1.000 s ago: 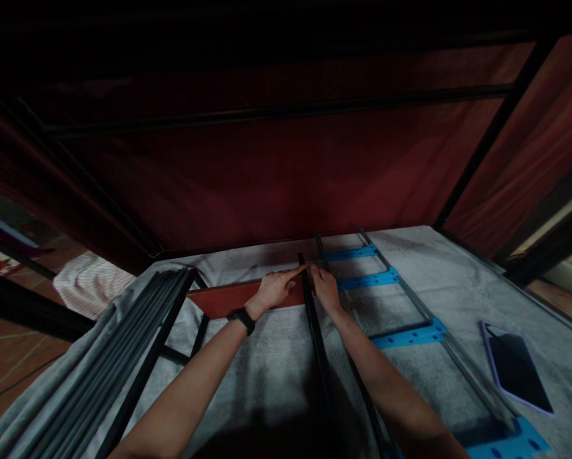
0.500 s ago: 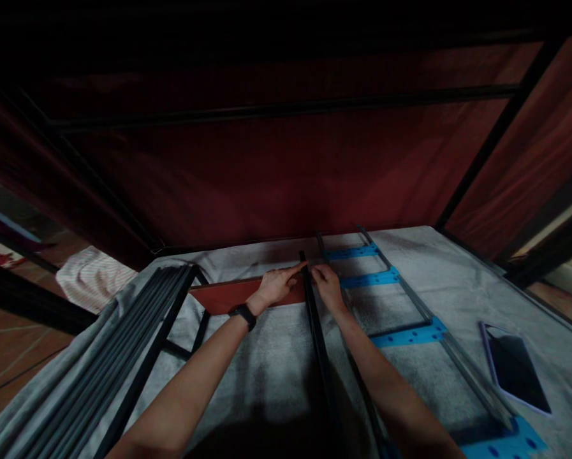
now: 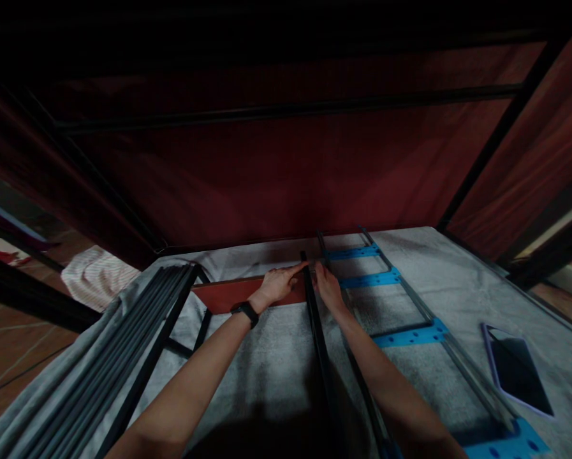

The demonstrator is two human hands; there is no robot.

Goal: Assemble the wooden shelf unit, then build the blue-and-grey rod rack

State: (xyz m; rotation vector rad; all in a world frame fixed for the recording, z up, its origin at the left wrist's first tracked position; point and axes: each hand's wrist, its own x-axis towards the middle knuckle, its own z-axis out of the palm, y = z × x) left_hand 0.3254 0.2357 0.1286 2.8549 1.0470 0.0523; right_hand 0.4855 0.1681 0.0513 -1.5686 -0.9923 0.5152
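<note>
My left hand [image 3: 277, 285], with a black watch on its wrist, lies on a reddish-brown panel [image 3: 223, 294] and its fingers reach to the top of a black metal bar [image 3: 317, 338]. My right hand [image 3: 328, 287] is just right of that bar, fingers bent at its upper end. Both hands meet at the bar near the far edge of a grey cloth [image 3: 271, 357]. What the fingertips pinch, if anything, is too small and dark to make out.
A metal rail frame with blue perforated plates [image 3: 407, 333] runs diagonally at right. A dark tablet [image 3: 518, 370] lies at far right. A bundle of black rods [image 3: 108, 363] lies at left. Dark red panels in a black frame [image 3: 286, 115] rise behind. A striped cloth [image 3: 97, 278] lies on the floor.
The view shifts slightly right. Both hands stay at the top of the black bar with barely any movement.
</note>
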